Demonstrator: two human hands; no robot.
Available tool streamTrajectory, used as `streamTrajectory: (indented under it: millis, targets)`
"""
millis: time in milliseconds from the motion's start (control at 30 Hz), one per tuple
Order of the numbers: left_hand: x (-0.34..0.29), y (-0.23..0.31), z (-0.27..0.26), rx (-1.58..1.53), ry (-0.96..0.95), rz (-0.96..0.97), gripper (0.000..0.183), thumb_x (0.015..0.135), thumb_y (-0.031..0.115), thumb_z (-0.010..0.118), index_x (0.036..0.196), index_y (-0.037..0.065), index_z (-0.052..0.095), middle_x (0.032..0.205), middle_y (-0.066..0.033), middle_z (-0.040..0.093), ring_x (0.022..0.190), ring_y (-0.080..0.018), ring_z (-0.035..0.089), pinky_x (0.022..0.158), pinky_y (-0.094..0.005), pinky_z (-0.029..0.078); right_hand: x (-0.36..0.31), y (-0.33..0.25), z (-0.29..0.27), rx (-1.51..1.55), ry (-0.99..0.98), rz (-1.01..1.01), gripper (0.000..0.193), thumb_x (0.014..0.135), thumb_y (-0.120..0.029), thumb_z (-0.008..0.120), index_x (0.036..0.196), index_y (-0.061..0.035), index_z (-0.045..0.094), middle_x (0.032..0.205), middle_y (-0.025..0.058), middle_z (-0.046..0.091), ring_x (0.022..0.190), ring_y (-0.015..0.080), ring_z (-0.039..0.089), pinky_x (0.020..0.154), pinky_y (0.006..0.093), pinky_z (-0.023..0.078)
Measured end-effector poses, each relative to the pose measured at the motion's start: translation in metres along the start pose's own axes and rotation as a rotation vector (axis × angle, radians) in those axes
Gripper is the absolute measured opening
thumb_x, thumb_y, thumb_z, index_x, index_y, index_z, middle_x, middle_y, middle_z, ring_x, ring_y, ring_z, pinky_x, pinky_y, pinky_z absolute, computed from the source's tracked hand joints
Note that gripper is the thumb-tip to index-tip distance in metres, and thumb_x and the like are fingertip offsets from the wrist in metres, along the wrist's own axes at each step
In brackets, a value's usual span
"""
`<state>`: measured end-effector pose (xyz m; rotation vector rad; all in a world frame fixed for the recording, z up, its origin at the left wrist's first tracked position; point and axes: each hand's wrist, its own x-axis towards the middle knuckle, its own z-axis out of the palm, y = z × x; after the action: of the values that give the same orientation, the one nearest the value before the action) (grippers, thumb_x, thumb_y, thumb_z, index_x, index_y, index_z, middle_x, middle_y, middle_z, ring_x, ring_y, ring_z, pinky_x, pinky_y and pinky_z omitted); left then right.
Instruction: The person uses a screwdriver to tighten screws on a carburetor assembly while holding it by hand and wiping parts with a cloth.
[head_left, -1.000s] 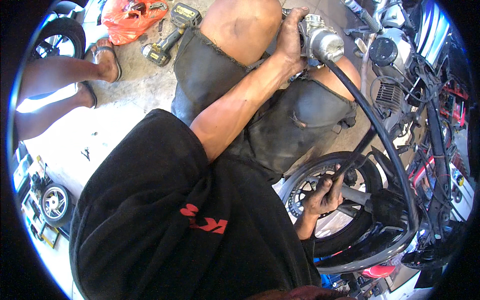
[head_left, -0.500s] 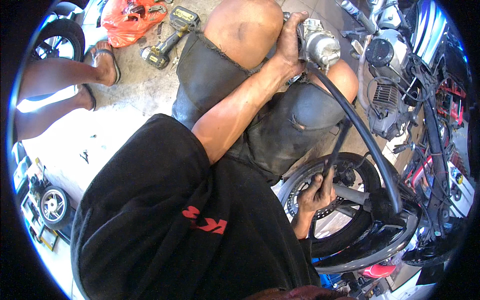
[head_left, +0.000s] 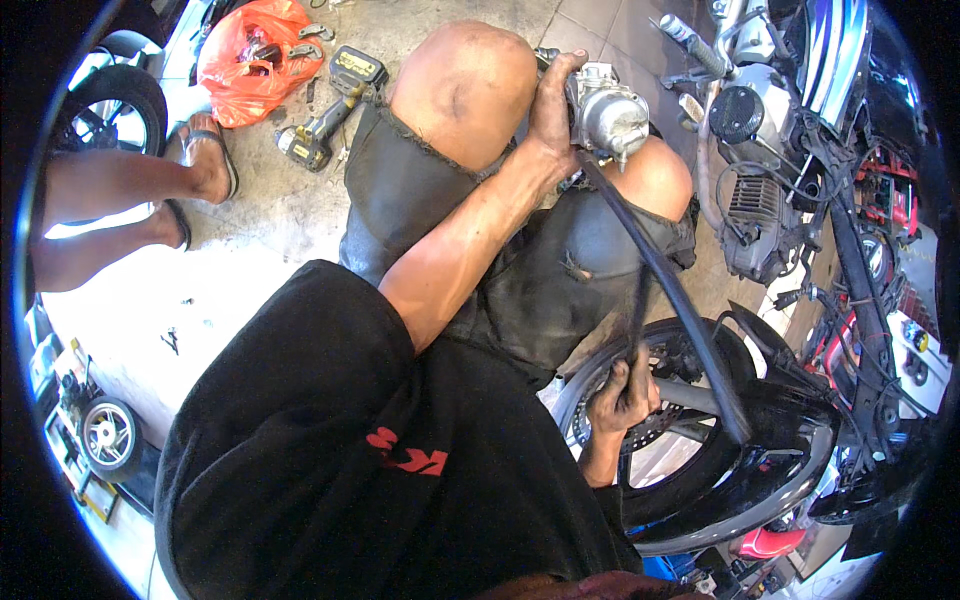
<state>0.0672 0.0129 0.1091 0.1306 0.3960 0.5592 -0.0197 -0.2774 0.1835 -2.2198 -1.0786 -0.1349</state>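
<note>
Above my knees, a silvery metal carburetor (head_left: pixel 612 122) is gripped in my left hand (head_left: pixel 552 112), its thumb along the near side and its fingers mostly hidden behind. Lower right, my right hand (head_left: pixel 622 398) is closed, thumb raised, around a thin dark length of what looks like black rubber hose (head_left: pixel 678 300). A thicker length of the hose slants from just below the carburetor down to a loose end over the wheel. Motion blurs both lengths, and I cannot tell how they join.
Close on my right lie a motorcycle wheel (head_left: pixel 715 480) and a partly stripped motorcycle with its engine (head_left: pixel 760 200). A cordless impact driver (head_left: pixel 330 108) and an orange plastic bag of parts (head_left: pixel 258 70) rest on the floor. Another person's sandalled foot (head_left: pixel 208 160) is at the left.
The hose's loose end has swung left and slightly down across the wheel. The whole view has shifted a little. My left hand still grips the carburetor, and my right hand stays closed.
</note>
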Motion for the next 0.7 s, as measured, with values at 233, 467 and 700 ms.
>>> streamTrajectory:
  millis: [233,467,700]
  targets:
    - [0.001,0.0,0.004,-0.015,-0.019,-0.004,0.039,0.081,0.043,0.055,0.084,0.005,0.063,0.073,-0.0085,0.064,0.064,-0.0204,0.064,0.063,-0.0335,0.054,-0.001,0.012,0.0,-0.082,-0.042,-0.009,0.032,0.092,-0.01,0.053,0.113,0.014,0.057,0.095,0.025,0.067,0.077,0.0307,0.069,0.068,0.0343,0.052]
    - [-0.006,0.003,0.005,0.046,-0.006,0.002,0.038,0.082,0.042,0.054,0.084,0.005,0.063,0.074,-0.009,0.065,0.065,-0.0201,0.064,0.062,-0.0324,0.054,0.011,0.014,0.003,-0.105,-0.165,0.087,0.03,0.089,-0.009,0.057,0.11,0.0119,0.059,0.088,0.0237,0.067,0.068,0.0299,0.067,0.061,0.0339,0.05]
    - [0.021,0.014,0.009,0.222,-0.138,-0.215,0.03,0.084,0.036,0.058,0.087,0.007,0.061,0.075,-0.0064,0.064,0.063,-0.017,0.063,0.062,-0.0304,0.053,0.005,0.013,0.0,-0.067,-0.027,-0.014,0.03,0.092,-0.008,0.053,0.114,0.0114,0.057,0.098,0.0254,0.066,0.079,0.0347,0.068,0.068,0.0368,0.052]
